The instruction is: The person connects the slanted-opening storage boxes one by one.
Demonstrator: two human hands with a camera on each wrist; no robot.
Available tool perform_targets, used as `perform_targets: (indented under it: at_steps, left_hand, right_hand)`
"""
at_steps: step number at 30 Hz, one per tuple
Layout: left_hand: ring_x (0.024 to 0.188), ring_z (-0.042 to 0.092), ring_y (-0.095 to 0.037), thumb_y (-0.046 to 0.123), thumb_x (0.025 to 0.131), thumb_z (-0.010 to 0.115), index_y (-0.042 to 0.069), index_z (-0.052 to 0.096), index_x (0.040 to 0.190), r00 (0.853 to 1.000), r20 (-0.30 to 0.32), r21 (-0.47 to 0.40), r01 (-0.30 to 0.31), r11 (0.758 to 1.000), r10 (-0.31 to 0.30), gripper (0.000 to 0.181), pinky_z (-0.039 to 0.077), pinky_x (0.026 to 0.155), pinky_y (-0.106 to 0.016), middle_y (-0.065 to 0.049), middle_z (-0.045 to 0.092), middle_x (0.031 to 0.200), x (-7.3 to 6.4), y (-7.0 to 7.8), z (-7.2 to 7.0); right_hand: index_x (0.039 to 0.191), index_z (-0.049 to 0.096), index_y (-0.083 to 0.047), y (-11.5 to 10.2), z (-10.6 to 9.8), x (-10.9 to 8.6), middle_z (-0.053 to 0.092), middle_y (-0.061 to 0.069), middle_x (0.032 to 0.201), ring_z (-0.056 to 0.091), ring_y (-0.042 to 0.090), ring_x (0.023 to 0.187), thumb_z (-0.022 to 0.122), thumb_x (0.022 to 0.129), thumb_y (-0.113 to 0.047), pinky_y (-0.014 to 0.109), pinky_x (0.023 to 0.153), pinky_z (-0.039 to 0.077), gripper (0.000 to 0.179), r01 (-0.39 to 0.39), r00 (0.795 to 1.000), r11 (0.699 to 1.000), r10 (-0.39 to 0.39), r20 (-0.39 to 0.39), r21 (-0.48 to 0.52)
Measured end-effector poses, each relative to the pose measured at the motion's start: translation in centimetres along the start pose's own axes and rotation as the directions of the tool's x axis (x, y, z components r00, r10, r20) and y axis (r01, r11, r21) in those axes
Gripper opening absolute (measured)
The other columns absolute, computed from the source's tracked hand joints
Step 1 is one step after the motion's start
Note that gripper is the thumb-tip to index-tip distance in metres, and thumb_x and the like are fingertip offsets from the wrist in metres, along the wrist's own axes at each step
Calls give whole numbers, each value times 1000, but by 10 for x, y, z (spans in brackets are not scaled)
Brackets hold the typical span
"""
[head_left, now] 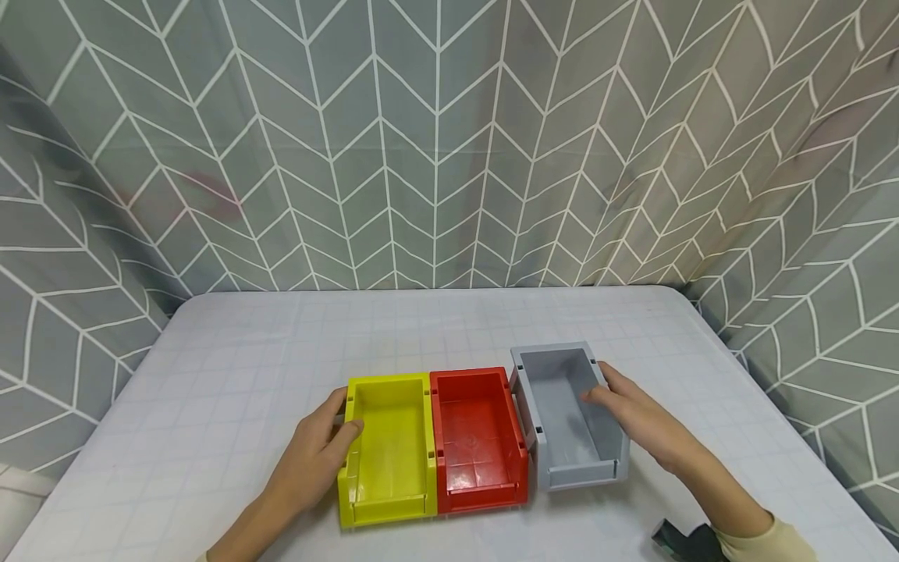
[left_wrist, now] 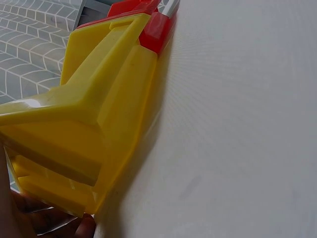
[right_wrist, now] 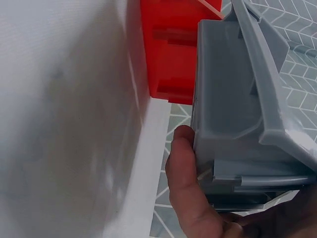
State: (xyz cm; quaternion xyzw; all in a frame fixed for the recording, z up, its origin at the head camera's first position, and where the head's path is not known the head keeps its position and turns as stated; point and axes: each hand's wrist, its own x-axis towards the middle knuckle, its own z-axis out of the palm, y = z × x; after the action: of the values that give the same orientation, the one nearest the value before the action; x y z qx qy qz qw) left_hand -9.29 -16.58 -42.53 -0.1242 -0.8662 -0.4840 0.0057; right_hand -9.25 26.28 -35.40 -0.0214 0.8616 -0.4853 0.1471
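Three plastic bins stand side by side near the middle of the table. My left hand (head_left: 309,457) grips the left wall of the yellow bin (head_left: 393,445), thumb over its rim. Against the yellow bin's right side sits the red bin (head_left: 481,437). My right hand (head_left: 642,417) holds the grey bin (head_left: 562,406) by its right wall, thumb inside and fingers outside. In the right wrist view the grey bin (right_wrist: 228,79) is raised off the table, beside the red bin (right_wrist: 171,54). A finger (right_wrist: 185,183) reaches under it. The left wrist view shows the yellow bin (left_wrist: 124,89) resting on the table.
A white cloth with a faint grid covers the table (head_left: 281,343). Behind and at both sides hangs a grey curtain (head_left: 435,156) with white chevron lines. A dark object (head_left: 691,542) lies by the right sleeve (head_left: 769,538) at the front.
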Motion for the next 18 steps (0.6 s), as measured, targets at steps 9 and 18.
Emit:
perform_targets:
  at_steps: [9, 18]
  left_hand:
    - [125, 62, -30, 12, 105, 52, 4, 49, 148, 1000, -5, 0, 3, 1000, -3, 44, 54, 98, -47, -10, 60, 141, 0, 0, 1]
    - [122, 63, -29, 11, 105, 52, 5, 49, 147, 1000, -7, 1, -1, 1000, 1, 43, 55, 96, -45, -10, 61, 139, 0, 1, 0]
  right_hand:
    - [164, 7, 4, -1, 3, -1, 6, 31, 168, 5, 51, 152, 48, 104, -29, 75, 115, 10, 79, -33, 999, 999, 33, -26, -37]
    - [165, 5, 1, 2, 4, 1, 4, 31, 168, 4, 54, 151, 48, 104, -34, 77, 113, 9, 82, -56, 998, 998, 56, -10, -33]
